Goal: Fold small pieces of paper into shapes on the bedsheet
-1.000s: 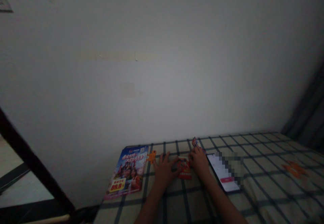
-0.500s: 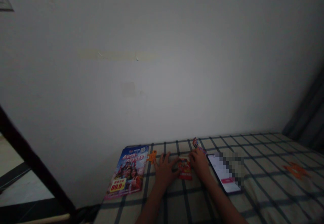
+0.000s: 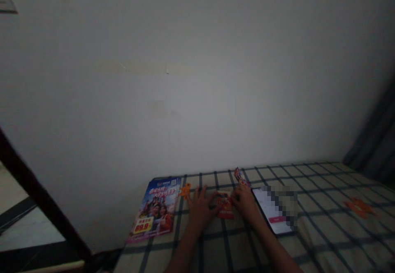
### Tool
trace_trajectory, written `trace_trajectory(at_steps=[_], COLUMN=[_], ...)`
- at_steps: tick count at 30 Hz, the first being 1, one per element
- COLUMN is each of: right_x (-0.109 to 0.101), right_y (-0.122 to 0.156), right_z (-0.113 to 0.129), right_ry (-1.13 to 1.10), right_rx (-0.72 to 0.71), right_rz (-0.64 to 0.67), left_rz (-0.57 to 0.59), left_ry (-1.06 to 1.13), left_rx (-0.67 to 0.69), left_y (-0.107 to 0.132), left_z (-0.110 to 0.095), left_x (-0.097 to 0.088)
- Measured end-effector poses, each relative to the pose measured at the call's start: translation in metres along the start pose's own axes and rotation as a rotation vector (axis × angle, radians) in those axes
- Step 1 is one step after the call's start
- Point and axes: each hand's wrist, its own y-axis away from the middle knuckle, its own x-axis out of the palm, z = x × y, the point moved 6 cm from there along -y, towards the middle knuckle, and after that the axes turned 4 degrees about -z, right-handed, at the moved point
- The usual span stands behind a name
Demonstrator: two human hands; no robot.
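A small red printed packet (image 3: 224,205) lies flat on the checked cloth between my two hands. My left hand (image 3: 200,210) rests to its left with fingers spread, the thumb and index finger at the packet's left edge. On the other side, my right hand (image 3: 244,201) has its fingers bent and pressed together at the packet's upper right edge. Just beyond the right hand lies a crumpled, colourful wrapper (image 3: 240,177). An orange cut-out figure (image 3: 185,191) is close to the left fingertips.
A stack of glossy flyers (image 3: 157,207) lies on the left of the checked cloth (image 3: 216,252). Right of my right arm is a phone (image 3: 273,213) with a lit screen, partly blurred out. Another orange cut-out (image 3: 359,206) lies far right. A plain wall (image 3: 216,79) rises behind.
My right hand has drawn slightly towards me and its fingers have curled in at the packet's edge. The packet has shifted slightly left; my left hand stays almost still.
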Motion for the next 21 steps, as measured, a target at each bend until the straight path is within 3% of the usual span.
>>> trace_trajectory(at_steps=[11,21], right_x=[-0.012,-0.016], right_y=[0.019,0.034], right_z=[0.012,0.015], right_ry=[-0.026,-0.055], right_rx=[-0.072,-0.07], right_rz=[0.015,0.118], left_rz=[-0.033,-0.034], left_ry=[0.011,0.029], left_rx=[0.0,-0.004], left_y=[0.0,0.0], left_z=[0.002,0.001], left_x=[0.001,0.002])
